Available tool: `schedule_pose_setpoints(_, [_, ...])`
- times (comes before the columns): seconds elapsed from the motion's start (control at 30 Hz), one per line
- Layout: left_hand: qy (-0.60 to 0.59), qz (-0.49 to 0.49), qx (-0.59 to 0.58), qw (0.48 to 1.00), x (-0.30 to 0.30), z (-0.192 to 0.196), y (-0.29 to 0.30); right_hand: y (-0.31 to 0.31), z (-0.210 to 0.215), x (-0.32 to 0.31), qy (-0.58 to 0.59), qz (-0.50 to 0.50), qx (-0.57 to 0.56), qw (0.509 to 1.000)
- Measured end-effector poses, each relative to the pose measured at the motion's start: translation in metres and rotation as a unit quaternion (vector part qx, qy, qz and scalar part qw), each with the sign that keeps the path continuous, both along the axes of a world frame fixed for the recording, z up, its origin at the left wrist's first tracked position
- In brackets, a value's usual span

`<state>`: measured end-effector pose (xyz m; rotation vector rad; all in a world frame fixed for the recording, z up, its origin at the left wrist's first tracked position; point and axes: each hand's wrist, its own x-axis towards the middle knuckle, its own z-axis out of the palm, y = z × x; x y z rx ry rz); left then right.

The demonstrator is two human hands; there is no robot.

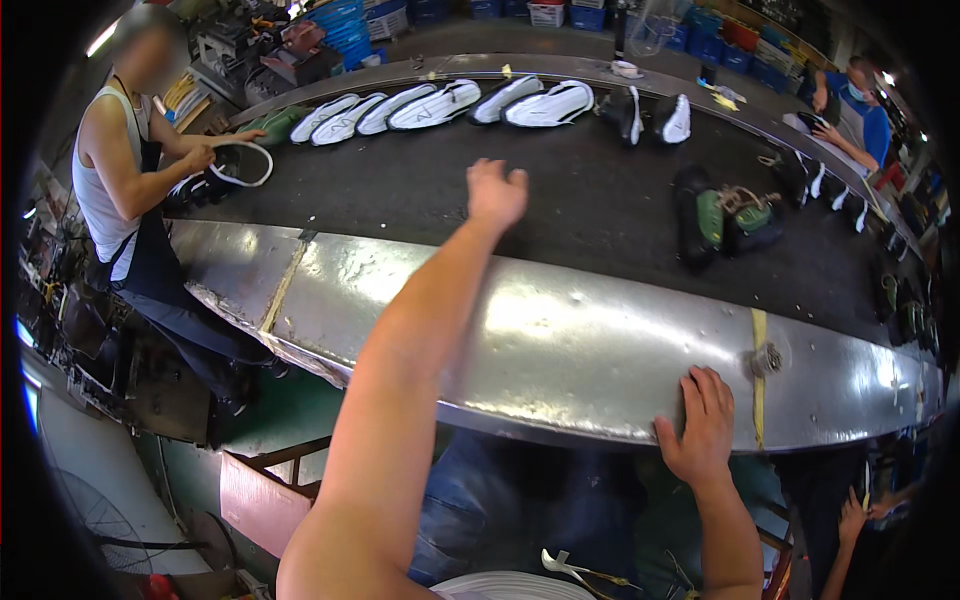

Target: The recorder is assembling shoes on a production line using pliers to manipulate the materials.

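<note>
My left hand (pixel 497 193) reaches out over the dark conveyor belt (pixel 400 185), fingers pointing away and thumb apart, with nothing visible in it. Beyond it, a row of white-soled shoes (pixel 548 105) lies along the belt's far side. On the metal table edge (pixel 560 330) rests my right hand (pixel 697 425), its fingers stretched out and holding nothing. Farther up the belt to the right is a pair of black-and-green shoes (pixel 710 222) with brown laces, slightly blurred. Below my arms sit a coil of white strip (pixel 520 586) and a white-handled tool (pixel 566 566).
At the left, a co-worker (pixel 120 180) handles a looped white strip (pixel 262 165) by the belt. Another person (pixel 855 120) at the far right holds a shoe. More shoes (pixel 905 310) line the right end. Yellow tape (pixel 759 400) crosses the metal edge. Blue crates (pixel 590 18) stand behind.
</note>
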<state>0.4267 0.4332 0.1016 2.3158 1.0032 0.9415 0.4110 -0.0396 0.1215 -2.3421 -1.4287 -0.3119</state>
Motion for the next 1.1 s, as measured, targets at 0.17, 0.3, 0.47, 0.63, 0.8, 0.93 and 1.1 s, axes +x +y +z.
schedule_pose_setpoints(0.17, [-0.008, 0.193, -0.04, 0.98, -0.079, -0.017, 0.156, 0.008, 0.005, 0.002, 0.009, 0.008, -0.031, 0.999])
schedule_pose_setpoints(0.3, [-0.014, 0.245, -0.062, 0.968, -0.1, -0.025, 0.244, 0.006, 0.004, 0.002, 0.006, 0.002, -0.064, 0.998])
schedule_pose_setpoints(0.47, [-0.009, 0.244, -0.025, 0.97, -0.098, -0.036, 0.342, 0.027, 0.022, -0.002, 0.018, -0.003, -0.123, 0.992])
schedule_pose_setpoints(0.63, [-0.023, 0.246, -0.056, 0.967, -0.065, -0.039, 0.4, 0.033, 0.021, -0.001, 0.059, -0.009, -0.145, 0.988])
schedule_pose_setpoints(0.8, [-0.039, 0.229, -0.113, 0.966, -0.044, -0.035, 0.432, 0.038, 0.011, 0.006, 0.068, 0.022, -0.108, 0.992])
schedule_pose_setpoints(0.93, [0.094, 0.234, -0.068, 0.965, -0.028, -0.025, 0.423, 0.042, 0.014, 0.005, 0.065, 0.003, -0.128, 0.99])
schedule_pose_setpoints(1.1, [0.142, 0.088, -0.004, 0.986, -0.036, -0.02, 0.425, 0.044, 0.013, -0.001, 0.057, 0.006, -0.12, 0.991])
